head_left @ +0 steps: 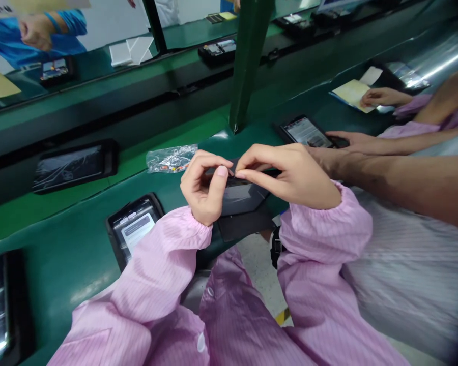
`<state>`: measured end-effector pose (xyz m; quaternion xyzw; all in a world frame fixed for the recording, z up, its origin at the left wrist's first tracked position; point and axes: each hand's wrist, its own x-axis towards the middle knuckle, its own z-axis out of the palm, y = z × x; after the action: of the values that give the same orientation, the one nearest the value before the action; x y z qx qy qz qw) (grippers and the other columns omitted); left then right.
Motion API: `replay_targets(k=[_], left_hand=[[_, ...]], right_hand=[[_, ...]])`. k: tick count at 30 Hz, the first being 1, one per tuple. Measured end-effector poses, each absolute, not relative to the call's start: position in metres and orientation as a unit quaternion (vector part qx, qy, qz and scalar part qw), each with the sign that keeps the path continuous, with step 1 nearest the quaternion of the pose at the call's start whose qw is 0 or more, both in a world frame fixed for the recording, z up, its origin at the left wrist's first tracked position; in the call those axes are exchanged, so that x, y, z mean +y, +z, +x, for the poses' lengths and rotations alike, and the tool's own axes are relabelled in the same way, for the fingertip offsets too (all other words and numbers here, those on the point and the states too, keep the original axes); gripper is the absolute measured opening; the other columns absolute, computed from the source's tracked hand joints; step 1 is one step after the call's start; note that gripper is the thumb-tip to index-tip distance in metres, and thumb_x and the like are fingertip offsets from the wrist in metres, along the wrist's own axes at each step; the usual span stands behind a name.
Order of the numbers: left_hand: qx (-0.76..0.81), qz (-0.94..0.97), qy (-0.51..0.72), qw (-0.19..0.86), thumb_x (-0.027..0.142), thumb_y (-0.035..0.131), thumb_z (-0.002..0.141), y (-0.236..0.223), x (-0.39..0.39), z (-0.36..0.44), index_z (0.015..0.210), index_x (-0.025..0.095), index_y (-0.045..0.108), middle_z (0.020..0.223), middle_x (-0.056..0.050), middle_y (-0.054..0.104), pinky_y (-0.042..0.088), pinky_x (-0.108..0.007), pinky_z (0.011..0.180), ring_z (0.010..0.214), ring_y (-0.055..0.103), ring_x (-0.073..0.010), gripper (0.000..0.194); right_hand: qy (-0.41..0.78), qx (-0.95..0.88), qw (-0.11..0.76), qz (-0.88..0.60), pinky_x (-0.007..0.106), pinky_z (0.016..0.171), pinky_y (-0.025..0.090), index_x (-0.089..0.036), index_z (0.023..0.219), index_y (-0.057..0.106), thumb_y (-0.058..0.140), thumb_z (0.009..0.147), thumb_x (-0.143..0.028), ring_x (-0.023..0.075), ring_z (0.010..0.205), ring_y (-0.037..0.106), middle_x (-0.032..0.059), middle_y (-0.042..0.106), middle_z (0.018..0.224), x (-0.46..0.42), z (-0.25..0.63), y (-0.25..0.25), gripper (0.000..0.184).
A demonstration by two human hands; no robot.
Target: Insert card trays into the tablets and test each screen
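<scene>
My left hand [204,185] and my right hand [290,175] meet over a dark flat device [244,198] held at the edge of the green bench [80,264]. The thumb and fingers of both hands pinch at the top edge of the device, where a small dark strip or film sits. Both wrists are in pink striped sleeves. Part of the device is hidden under my fingers.
A clear plastic bag [171,158] of small parts lies just beyond my hands. Phones in black trays sit at front left [135,229], on the belt [74,165] and further back. A green post [248,61] stands ahead. A co-worker's arm and hand [351,142] rest by a phone [305,131] at right.
</scene>
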<state>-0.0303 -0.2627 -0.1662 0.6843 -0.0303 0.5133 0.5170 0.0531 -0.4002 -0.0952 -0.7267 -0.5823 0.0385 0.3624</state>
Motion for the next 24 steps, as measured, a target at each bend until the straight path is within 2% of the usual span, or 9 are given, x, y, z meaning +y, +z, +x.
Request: replay_targets(k=[17, 21, 24], left_hand=[[-0.026, 0.678, 0.516, 0.524, 0.036, 0.055, 0.090, -0.1673, -0.2609, -0.0290, 0.080, 0.023, 0.062, 0.069, 0.001, 0.057, 0.048, -0.031, 0.063, 0.067, 0.058, -0.0137, 0.018], [-0.030, 0.675, 0.521, 0.522, 0.034, 0.055, 0.090, -0.1667, -0.2611, -0.0287, 0.080, 0.023, 0.062, 0.070, 0.001, 0.057, 0.048, -0.031, 0.064, 0.066, 0.057, -0.0134, 0.017], [-0.020, 0.684, 0.516, 0.515, 0.037, 0.053, 0.091, -0.1665, -0.2611, -0.0292, 0.080, 0.023, 0.061, 0.070, 0.001, 0.057, 0.049, -0.031, 0.065, 0.067, 0.058, -0.0135, 0.020]], right_hand=[[0.002, -0.598, 0.348, -0.722, 0.021, 0.064, 0.042, -0.018, 0.083, 0.061, 0.051, 0.096, -0.030, 0.0097, 0.066, 0.058, -0.0021, 0.066, 0.076, -0.3954, 0.0513, -0.0961, 0.020], [0.011, -0.601, 0.355, -0.716, 0.021, 0.065, 0.043, -0.018, 0.083, 0.062, 0.053, 0.094, -0.026, 0.0097, 0.067, 0.060, -0.0018, 0.067, 0.077, -0.3949, 0.0530, -0.0979, 0.016], [0.040, -0.590, 0.383, -0.709, 0.021, 0.067, 0.047, -0.017, 0.085, 0.063, 0.057, 0.092, -0.028, 0.0103, 0.069, 0.062, -0.0014, 0.068, 0.079, -0.3957, 0.0547, -0.0992, 0.014]])
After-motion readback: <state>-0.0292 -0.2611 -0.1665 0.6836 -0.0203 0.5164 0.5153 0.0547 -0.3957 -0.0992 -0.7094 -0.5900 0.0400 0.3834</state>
